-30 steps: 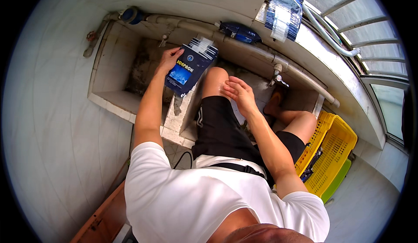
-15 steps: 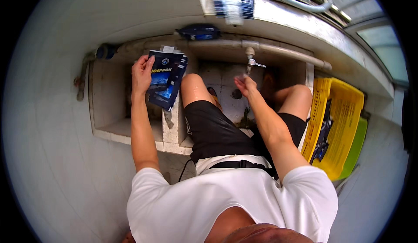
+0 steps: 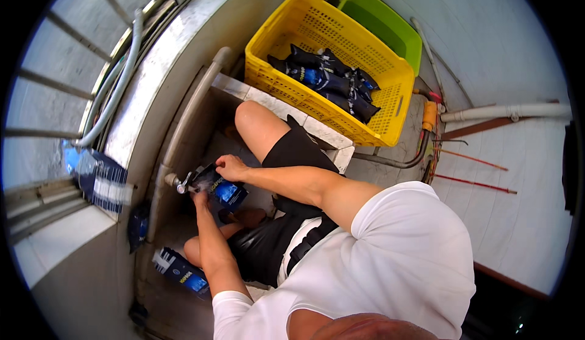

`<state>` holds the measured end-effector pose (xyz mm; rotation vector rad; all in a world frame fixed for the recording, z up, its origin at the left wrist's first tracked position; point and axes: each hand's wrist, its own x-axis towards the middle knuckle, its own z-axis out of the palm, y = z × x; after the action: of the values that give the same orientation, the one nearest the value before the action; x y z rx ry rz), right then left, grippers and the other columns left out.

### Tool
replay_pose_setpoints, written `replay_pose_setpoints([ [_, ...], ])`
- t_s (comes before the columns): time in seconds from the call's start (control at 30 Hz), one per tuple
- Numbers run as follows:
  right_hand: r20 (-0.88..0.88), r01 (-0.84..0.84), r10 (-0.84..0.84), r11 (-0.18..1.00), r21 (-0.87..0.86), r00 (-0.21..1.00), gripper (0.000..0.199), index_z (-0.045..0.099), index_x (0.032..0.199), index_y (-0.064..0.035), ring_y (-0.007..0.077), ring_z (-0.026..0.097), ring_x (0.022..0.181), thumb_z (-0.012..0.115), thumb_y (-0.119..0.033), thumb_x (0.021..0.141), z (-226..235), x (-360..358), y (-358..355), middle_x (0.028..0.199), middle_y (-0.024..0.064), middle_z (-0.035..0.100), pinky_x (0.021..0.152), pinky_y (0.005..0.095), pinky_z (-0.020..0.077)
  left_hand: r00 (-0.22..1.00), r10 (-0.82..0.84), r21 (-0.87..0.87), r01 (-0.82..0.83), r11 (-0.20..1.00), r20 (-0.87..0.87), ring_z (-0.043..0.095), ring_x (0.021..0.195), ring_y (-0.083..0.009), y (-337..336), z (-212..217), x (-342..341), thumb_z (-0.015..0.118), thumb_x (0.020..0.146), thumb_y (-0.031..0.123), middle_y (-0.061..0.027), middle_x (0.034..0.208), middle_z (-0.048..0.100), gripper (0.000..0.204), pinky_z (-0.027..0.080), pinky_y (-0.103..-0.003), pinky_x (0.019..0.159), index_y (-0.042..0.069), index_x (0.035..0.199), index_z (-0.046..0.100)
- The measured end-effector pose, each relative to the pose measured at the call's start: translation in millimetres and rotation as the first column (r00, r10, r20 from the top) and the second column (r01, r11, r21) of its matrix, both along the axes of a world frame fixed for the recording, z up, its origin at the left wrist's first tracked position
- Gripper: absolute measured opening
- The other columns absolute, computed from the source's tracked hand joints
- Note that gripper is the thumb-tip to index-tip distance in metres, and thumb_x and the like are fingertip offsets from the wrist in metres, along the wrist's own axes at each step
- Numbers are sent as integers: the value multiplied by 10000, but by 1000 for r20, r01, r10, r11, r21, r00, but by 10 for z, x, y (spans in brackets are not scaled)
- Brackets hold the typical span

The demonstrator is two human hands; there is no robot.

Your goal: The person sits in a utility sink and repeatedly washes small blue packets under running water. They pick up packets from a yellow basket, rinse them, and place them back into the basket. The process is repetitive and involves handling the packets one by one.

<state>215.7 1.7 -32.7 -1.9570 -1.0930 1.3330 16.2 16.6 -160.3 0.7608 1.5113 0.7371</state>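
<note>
A dark blue ice pack bag (image 3: 228, 195) with a lighter blue picture is between my hands, under the metal tap (image 3: 181, 186) on the wall pipe. My right hand (image 3: 231, 168) pinches its upper edge on the side away from the tap. Close beside the tap, my left hand (image 3: 200, 198) is closed on the bag's other side, its fingers partly hidden. The bag's mouth looks spread apart, but I cannot tell whether water runs into it. More flat ice pack bags (image 3: 183, 273) lie to the left, beside my left forearm.
To the right stands a yellow perforated crate (image 3: 390, 111) holding several filled dark pouches (image 3: 329, 81). A green tub (image 3: 381, 26) is behind it. A dark package (image 3: 139, 225) lies by the wall pipe (image 3: 183, 117); a wrapped bundle (image 3: 103, 181) sits on the window ledge.
My view has turned right. My left hand has left the stack of bags and moved to the tap. My right hand, empty near the tap before, now grips one bag's edge.
</note>
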Motion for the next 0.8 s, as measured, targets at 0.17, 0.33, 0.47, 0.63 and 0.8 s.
replay_pose_setpoints([
  [0.17,185,-171,141,972,163,973,342,628,1066,-30,384,548,1061,638,-220,782,149,-57,-6,1061,234,593,930,427,447,884,-401,248,455,855,-238,596,899,-153,-390,577,-59,609,904,176,-65,966,656,237,468,-282,828,-25,1027,623],
  [0.33,-83,-545,555,830,118,828,355,672,1056,-17,247,671,898,671,-271,808,437,342,112,956,152,694,810,350,516,913,-382,354,408,841,-144,504,793,-69,-387,1703,83,615,918,208,-5,846,593,224,430,-244,722,-12,957,616],
  [0.47,-383,-619,602,780,92,701,219,691,978,1,113,632,686,665,-182,863,763,263,139,791,70,683,628,259,516,949,-317,296,305,905,-9,541,790,-90,-415,2215,-39,633,898,202,-31,837,624,239,463,-267,692,-28,964,628],
  [0.63,-597,-591,465,806,-19,653,211,676,941,-9,107,631,637,669,-211,879,1040,171,100,736,42,655,552,231,522,914,-358,357,404,842,-190,547,791,-88,-485,2152,-248,646,889,217,-35,846,627,254,463,-272,706,-16,988,621],
  [0.8,-537,-524,421,851,-46,731,198,690,880,-11,85,601,586,740,-190,813,1001,120,34,734,36,664,511,216,475,950,104,538,75,839,-296,610,774,-127,-644,1952,-47,748,803,243,-62,863,658,342,494,-272,700,-8,1003,627],
])
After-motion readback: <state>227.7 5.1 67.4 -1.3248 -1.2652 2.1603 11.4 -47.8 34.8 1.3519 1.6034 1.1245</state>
